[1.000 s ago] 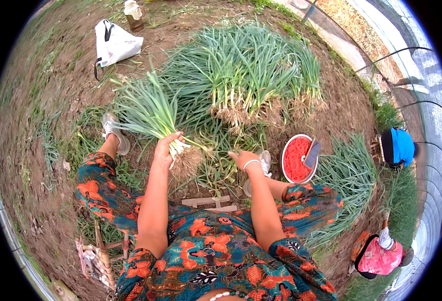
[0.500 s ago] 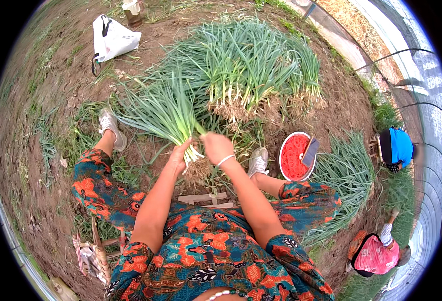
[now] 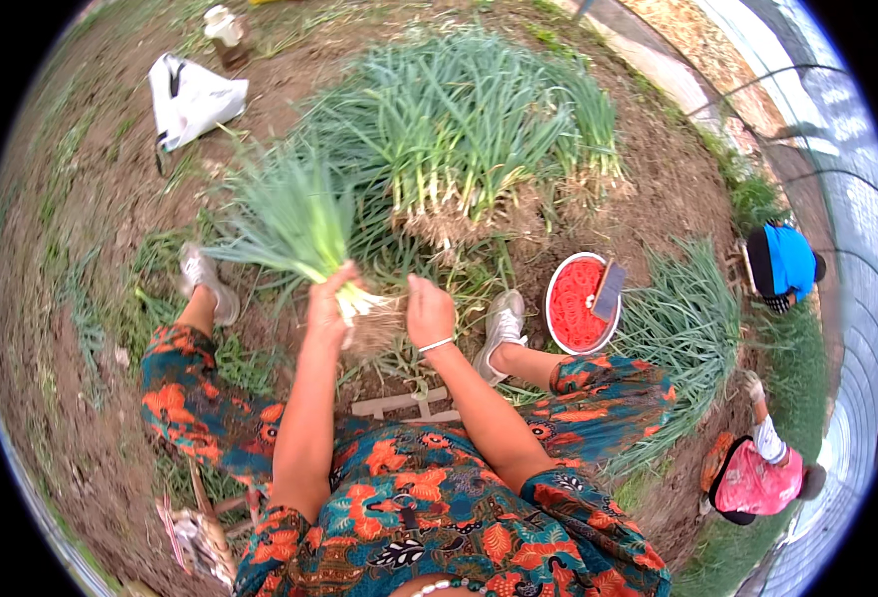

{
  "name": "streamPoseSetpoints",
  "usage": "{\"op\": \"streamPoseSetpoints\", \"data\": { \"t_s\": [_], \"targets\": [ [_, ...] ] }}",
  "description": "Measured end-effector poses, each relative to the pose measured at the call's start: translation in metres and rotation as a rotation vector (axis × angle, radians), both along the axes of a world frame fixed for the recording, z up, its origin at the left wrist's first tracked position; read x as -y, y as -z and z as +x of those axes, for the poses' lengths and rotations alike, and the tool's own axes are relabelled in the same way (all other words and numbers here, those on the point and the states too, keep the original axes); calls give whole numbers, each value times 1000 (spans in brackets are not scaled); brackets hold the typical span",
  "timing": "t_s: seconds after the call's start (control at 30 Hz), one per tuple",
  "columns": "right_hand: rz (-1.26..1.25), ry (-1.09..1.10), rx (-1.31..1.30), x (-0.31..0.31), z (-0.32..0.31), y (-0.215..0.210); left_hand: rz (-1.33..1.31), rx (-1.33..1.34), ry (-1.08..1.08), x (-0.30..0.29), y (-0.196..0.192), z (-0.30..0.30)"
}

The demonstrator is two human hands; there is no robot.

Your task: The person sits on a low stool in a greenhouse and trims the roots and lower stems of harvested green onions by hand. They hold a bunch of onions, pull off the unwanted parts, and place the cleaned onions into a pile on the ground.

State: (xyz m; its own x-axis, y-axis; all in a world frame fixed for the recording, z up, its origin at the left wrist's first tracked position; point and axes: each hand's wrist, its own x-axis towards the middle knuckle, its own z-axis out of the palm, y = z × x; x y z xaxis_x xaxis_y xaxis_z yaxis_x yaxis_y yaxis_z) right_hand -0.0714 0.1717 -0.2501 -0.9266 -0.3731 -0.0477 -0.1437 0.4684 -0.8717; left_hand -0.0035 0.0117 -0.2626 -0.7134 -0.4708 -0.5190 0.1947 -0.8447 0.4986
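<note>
My left hand (image 3: 329, 300) is wrapped round the white stalks of a bunch of green onions (image 3: 311, 224). The leaves fan up and to the left, smeared by motion, and the pale roots (image 3: 379, 323) hang toward my right hand. My right hand (image 3: 430, 312), with a white band at the wrist, is closed just right of those roots. Its curled fingers hide whatever may be in them. Beyond my hands lies a large heap of green onions (image 3: 459, 124), roots toward me.
Right of my shoe (image 3: 504, 328) stands a white tub (image 3: 550, 328) of red rings (image 3: 575, 303), a dark flat slab (image 3: 609, 291) leaning in it. More onions (image 3: 687, 313) lie beyond. Two people (image 3: 785, 261) work at far right. A white bag (image 3: 195, 104) and a bottle (image 3: 226, 38) sit far left.
My left hand has moved left and slightly up with the bunch. My right hand has come away from the stalks and dropped lower. The whole view has shifted slightly.
</note>
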Motion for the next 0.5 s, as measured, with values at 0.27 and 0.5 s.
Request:
{"op": "streamPoseSetpoints", "data": {
  "t_s": [0.27,0.5],
  "targets": [
    [-40,360,-187,-36,-169,76,85,105,221,34,18,1],
    [251,349,69,-8,-216,40,120,249,320,-1,41,7]
  ]
}}
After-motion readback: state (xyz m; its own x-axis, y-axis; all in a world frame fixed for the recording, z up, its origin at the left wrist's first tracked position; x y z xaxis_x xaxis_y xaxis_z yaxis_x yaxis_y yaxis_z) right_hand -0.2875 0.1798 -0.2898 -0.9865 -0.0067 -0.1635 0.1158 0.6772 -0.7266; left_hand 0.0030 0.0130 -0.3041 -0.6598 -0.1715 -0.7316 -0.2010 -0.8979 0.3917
